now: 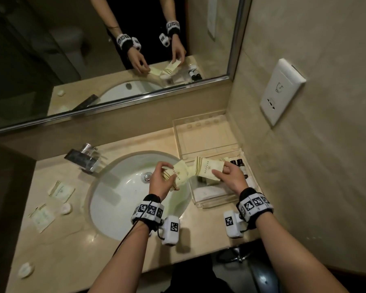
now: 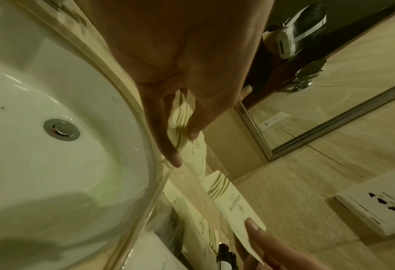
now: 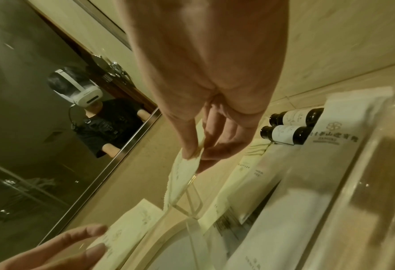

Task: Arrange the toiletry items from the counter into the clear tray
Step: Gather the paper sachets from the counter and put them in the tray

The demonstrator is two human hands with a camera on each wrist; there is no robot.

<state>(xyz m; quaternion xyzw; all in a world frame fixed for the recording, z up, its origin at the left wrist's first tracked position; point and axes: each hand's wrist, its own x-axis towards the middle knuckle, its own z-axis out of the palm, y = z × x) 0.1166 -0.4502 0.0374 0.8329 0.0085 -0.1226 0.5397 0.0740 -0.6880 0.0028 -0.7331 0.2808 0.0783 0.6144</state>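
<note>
Over the sink's right edge, my left hand (image 1: pixel 172 176) pinches a pale yellow packet with gold stripes (image 1: pixel 180 171) between thumb and fingers (image 2: pixel 175 159). My right hand (image 1: pixel 220 168) pinches a second, matching packet (image 1: pixel 206 170) by its end, just above the clear tray (image 1: pixel 195 199). In the right wrist view that packet (image 3: pixel 180 180) hangs over the tray's clear wall (image 3: pixel 193 199). The tray holds two small dark bottles (image 3: pixel 286 127), white wrapped items (image 3: pixel 307 164) and another yellow packet (image 3: pixel 245 175). More packets (image 1: pixel 61 190) (image 1: pixel 41 216) and round soaps (image 1: pixel 66 208) (image 1: pixel 25 269) lie on the counter to the left.
The white sink (image 1: pixel 123 208) and chrome faucet (image 1: pixel 85 158) fill the counter's middle. A second clear tray part (image 1: pixel 205 134) sits behind the tray against the mirror (image 1: pixel 93 60). A wall socket (image 1: pixel 281 92) is on the right wall.
</note>
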